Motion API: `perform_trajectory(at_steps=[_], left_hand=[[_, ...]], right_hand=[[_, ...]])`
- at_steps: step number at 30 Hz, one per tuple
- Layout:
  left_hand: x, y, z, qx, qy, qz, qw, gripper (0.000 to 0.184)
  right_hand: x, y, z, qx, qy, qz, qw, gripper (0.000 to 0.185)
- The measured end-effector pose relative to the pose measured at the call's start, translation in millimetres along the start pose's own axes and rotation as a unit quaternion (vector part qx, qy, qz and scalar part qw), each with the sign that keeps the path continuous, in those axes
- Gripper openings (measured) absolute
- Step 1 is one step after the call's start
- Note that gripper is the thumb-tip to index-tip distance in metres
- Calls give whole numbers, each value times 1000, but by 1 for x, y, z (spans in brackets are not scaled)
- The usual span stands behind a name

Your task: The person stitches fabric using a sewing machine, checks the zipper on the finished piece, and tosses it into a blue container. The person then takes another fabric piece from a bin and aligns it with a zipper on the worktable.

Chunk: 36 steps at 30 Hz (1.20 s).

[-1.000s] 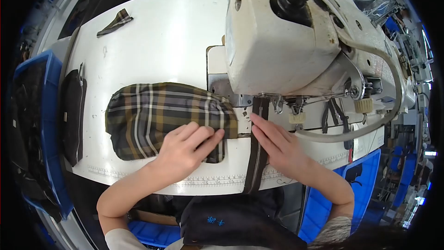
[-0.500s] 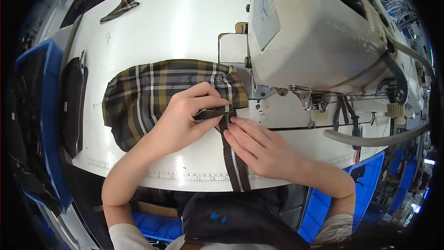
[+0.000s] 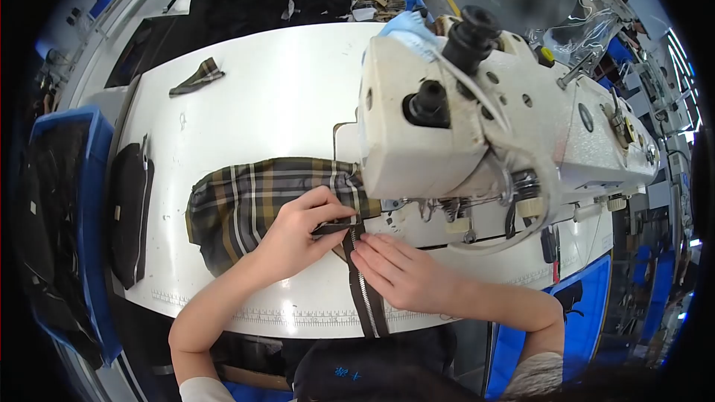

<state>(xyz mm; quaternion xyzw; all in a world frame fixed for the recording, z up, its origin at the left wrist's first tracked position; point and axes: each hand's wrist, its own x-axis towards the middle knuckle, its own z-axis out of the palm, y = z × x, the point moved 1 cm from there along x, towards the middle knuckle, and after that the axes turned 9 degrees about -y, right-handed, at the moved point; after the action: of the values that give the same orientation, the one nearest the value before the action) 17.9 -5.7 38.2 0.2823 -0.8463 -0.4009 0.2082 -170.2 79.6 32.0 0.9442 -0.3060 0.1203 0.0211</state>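
A dark zipper with metal teeth runs from the front edge of the table up to the corner of a plaid fabric piece. My left hand pinches the zipper's upper end and a folded dark strip beside the plaid cloth. Pressed along the right side of the zipper, my right hand holds its tape between thumb and fingers. Both hands are close together, just left of and in front of the sewing machine. The fingertips partly hide where zipper and cloth meet.
A small plaid scrap lies at the far left of the white table. Another dark zippered piece rests near the left edge, beside a blue bin of dark cloth. A grey hose loops below the machine head.
The head camera has tilted up, so the table and machine appear lower and more background shows. Both hands keep their hold on the zipper, with little visible movement.
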Motion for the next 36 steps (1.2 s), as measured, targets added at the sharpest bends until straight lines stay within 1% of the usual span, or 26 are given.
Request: perform_trajectory(at_steps=[2, 5, 8, 11, 17, 20, 23, 26, 29, 30, 32, 35, 36], left_hand=[[2, 1, 1, 7, -13, -8, 1000, 26], [3, 0, 3, -11, -18, -26, 999, 25], [4, -5, 2, -36, -16, -28, 999, 24], [7, 3, -2, -31, -2, -34, 999, 22], [7, 4, -1, -64, 5, -44, 997, 20], [9, 7, -4, -44, -18, -55, 997, 20], [8, -2, 3, -62, 3, -48, 997, 19], [14, 1, 1, -24, 6, -10, 1000, 17], [23, 1, -4, -54, -26, -52, 997, 17], [25, -2, -5, -37, -31, -35, 998, 22], [29, 3, -11, -61, -59, -71, 994, 26], [30, 3, -11, -72, -55, -80, 993, 31], [29, 3, -10, -72, -46, -76, 993, 33]], right_hand=[[-3, 2, 1, -10, 2, 1, 1000, 37], [-4, 5, 1, -27, -25, -13, 999, 36], [-6, 4, 12, 166, 2, 42, 985, 35], [-4, 8, 9, 98, 41, -4, 994, 34], [-10, -2, 26, 101, 43, 75, 991, 33], [-10, -4, 29, 92, 57, 84, 991, 34], [-9, -6, 27, 100, 48, 113, 987, 34], [-3, -2, 18, 80, 38, 109, 990, 34], [-4, 5, 11, 29, 12, 75, 997, 32], [-5, 7, 9, 15, 0, 63, 998, 32], [-7, 11, 7, -12, -21, 40, 999, 32], [-8, 8, 12, 64, -33, 95, 993, 33], [-7, 8, 11, 36, -33, 82, 995, 33]])
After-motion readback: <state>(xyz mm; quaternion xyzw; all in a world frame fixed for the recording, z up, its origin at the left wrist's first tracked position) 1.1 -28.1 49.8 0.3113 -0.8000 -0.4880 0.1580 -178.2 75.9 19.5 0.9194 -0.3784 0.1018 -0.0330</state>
